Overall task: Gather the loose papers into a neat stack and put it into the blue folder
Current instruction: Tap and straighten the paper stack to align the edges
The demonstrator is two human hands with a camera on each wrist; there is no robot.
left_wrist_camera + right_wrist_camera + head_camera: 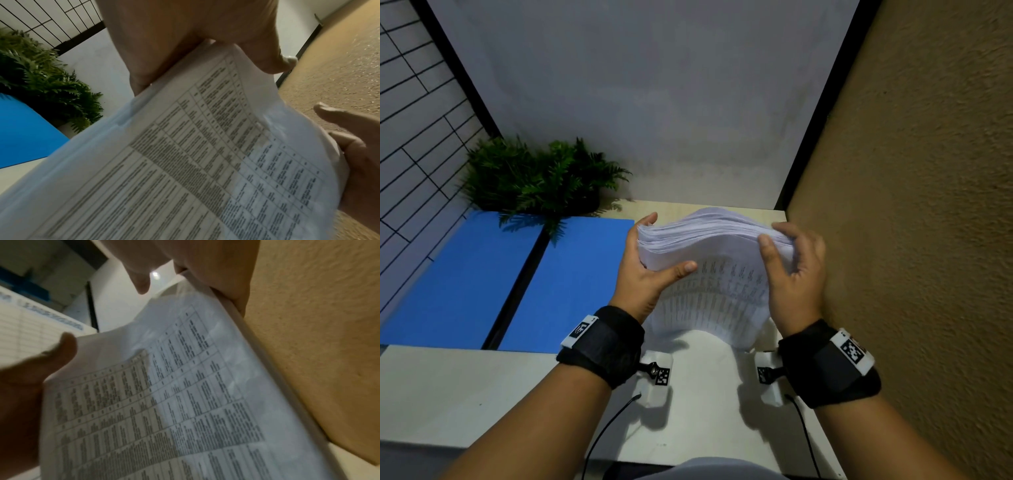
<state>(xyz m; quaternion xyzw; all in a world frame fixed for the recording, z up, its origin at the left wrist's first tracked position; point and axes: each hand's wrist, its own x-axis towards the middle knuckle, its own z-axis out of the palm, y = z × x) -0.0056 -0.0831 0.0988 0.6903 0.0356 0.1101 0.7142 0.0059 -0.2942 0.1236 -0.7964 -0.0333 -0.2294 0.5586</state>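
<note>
Between the 2 hands, left and right, stands the gripped paper stack.

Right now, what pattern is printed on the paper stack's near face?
A black ruled table of small text on white paper stack, clearest in the left wrist view.

Blue folder, white printed papers

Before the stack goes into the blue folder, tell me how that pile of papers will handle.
Probably floppy: the stack of papers bows upward between the left hand and right hand. Likely to fan or slip, since the sheet edges look uneven along the top. Perhaps fairly heavy, as there are many sheets, gripped with both hands.
</note>
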